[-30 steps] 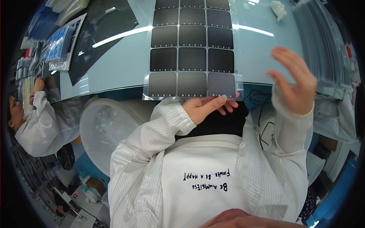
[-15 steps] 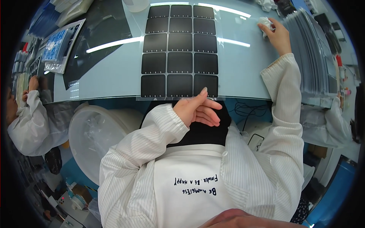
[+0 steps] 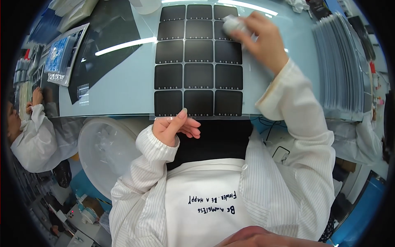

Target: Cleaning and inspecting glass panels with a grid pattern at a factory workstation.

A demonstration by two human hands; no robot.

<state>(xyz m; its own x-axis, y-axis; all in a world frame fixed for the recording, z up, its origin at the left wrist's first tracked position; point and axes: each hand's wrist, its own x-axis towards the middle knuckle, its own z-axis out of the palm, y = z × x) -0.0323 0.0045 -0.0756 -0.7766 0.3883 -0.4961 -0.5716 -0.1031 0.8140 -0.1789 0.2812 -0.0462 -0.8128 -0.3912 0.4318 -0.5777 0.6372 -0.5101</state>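
Observation:
A clear sheet (image 3: 183, 77) printed with three columns of black rounded rectangles lies on the glass-topped table, its near end at the front edge. My right hand (image 3: 263, 39), smeared by motion, grips a crumpled white wipe (image 3: 235, 26) over the far right rectangles. The wipe seems to touch the sheet there, and the palm side is hidden. At the sheet's near edge is my left hand (image 3: 170, 129). Its thumb overlaps the lowest row in view, with the other fingers loosely bent and apart from the thumb. Nothing shows between them.
A tall stack of clear sheets (image 3: 339, 61) stands to the right. Another crumpled white wipe (image 3: 298, 5) and a translucent container (image 3: 146, 5) sit at the back. Blue-patterned packs (image 3: 61, 55) lie left. Below the table is a white bin (image 3: 88, 150); a co-worker (image 3: 33, 140) sits far left.
My right hand has swept left with the wipe, from the bare glass onto the sheet's far right. My left hand has shifted left and slightly down along the near edge.

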